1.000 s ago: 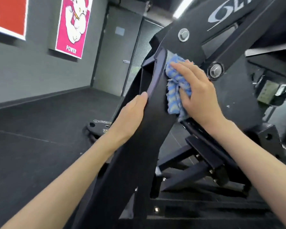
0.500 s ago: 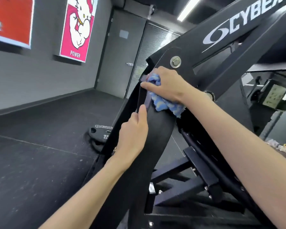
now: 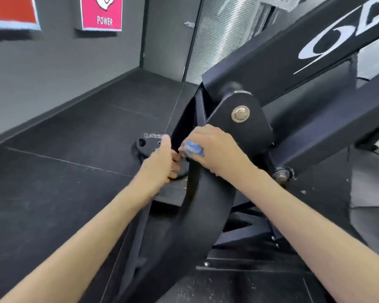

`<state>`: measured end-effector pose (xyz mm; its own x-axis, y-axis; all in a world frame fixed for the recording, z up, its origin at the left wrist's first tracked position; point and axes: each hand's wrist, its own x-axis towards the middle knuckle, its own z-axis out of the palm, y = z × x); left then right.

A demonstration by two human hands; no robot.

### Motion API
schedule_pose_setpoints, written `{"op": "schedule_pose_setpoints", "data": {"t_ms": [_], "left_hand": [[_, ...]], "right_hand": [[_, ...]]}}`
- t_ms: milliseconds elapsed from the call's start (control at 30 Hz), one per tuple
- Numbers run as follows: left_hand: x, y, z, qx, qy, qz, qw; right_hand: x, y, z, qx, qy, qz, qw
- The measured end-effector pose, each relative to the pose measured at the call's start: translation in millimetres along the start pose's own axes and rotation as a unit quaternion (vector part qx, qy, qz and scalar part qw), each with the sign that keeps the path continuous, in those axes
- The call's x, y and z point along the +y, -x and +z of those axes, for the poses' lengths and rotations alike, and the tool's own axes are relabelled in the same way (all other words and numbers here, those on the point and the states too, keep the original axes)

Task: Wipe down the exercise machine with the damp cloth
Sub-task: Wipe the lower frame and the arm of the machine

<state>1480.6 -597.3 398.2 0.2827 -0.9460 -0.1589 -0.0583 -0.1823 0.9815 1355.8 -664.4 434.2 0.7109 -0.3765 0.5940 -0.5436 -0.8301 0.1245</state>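
Right hand clamped down over the blue cloth, pressed against the black curved arm of the exercise machine. Only a small scrap of cloth showing at the fingertips, the rest buried under the palm. Left hand curled round the arm's left edge, fingertips tucked out of sight behind it. Partly hidden behind that hand, a weight plate flat on the floor, lettering cut short. White logo on the upper beam cropped by the frame edge. Pink poster cut off at top, reading "POWER".
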Motion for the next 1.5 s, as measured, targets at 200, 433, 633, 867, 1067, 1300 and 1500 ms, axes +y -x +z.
{"op": "schedule_pose_setpoints", "data": {"t_ms": [200, 433, 633, 867, 1067, 1300, 1500], "left_hand": [[53, -10, -40, 0.056, 0.032, -0.016, 0.998], [103, -15, -47, -0.059, -0.055, -0.051, 0.995], [137, -25, -45, -0.146, -0.133, 0.031, 0.98], [149, -48, 21, -0.173, -0.25, 0.25, 0.919], [152, -76, 59, -0.14, -0.324, 0.46, 0.815], [150, -98, 73, -0.157, -0.322, 0.514, 0.779], [143, -105, 75, -0.163, -0.28, 0.522, 0.789]], "right_hand": [[-36, 50, 2, -0.198, -0.035, -0.207, 0.958], [-12, -8, 1, -0.16, 0.041, -0.057, 0.985], [-27, 41, -1, -0.129, -0.05, -0.148, 0.979], [-71, 48, 15, 0.163, -0.154, 0.462, 0.858], [-67, 33, 4, 0.154, -0.198, 0.601, 0.759], [-4, 8, -12, 0.093, -0.189, 0.777, 0.593], [-26, 16, -10, 0.138, -0.173, 0.778, 0.588]]}}
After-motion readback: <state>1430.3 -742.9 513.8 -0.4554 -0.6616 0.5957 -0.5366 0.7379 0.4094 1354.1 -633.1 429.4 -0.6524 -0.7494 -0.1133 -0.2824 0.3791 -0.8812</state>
